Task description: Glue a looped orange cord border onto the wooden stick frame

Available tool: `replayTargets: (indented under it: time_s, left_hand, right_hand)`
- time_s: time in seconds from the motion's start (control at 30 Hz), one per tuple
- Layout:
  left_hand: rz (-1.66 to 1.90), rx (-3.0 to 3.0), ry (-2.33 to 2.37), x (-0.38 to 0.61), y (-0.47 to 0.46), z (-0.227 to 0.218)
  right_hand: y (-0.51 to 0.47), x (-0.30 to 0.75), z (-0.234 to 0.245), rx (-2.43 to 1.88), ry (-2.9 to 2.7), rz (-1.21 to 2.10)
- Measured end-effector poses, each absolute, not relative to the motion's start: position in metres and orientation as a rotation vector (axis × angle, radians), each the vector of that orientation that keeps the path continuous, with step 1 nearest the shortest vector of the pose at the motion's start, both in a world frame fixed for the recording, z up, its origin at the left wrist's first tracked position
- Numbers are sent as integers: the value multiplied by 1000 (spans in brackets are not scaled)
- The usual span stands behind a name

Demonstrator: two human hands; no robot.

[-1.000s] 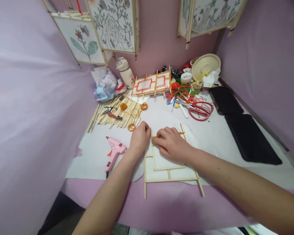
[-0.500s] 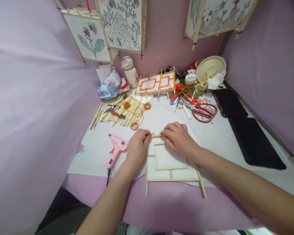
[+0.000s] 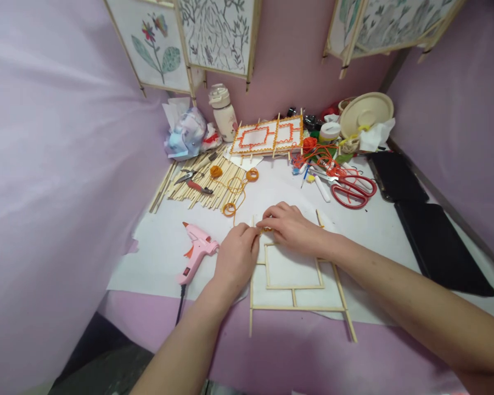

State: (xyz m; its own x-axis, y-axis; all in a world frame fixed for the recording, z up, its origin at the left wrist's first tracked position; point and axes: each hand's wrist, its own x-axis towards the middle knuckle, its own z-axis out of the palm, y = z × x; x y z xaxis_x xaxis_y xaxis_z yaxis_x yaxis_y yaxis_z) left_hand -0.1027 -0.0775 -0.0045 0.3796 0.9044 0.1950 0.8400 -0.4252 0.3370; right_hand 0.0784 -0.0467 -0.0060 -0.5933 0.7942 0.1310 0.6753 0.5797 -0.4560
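Over the top bar of a wooden stick frame (image 3: 298, 308), both hands meet with their fingers pinched. My left hand (image 3: 237, 253) is closed on a mustard-orange cord at the frame's upper left corner. My right hand (image 3: 293, 227) has its fingertips beside the left ones, closed on the same cord (image 3: 267, 229), a short wavy stretch of which shows under the fingers. Inside the frame is a smaller stick rectangle joined by short sticks. The exact grip at the fingertips is partly hidden.
A pink glue gun (image 3: 198, 249) lies left of my left hand. Behind are bamboo sticks (image 3: 181, 192), pruning pliers (image 3: 195, 182), orange cord coils (image 3: 229, 209), a decorated frame (image 3: 267, 137), a bottle (image 3: 223, 115) and red-handled scissors (image 3: 349, 192). Black tablets (image 3: 442, 244) lie right.
My right hand has moved left until its fingertips are close to my left hand's, uncovering the frame's upper right corner. The view has shifted slightly.
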Motion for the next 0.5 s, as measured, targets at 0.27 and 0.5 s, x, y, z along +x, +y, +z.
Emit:
replayTargets:
  time_s: [0.27,0.5]
  left_hand:
    - [612,2410,1540,-108,-74,-4]
    - [782,2231,1657,-108,-75,-3]
  right_hand:
    - [-46,81,-11,-1151,-2396,556]
    - [-50,76,-14,-1121,-2312,378]
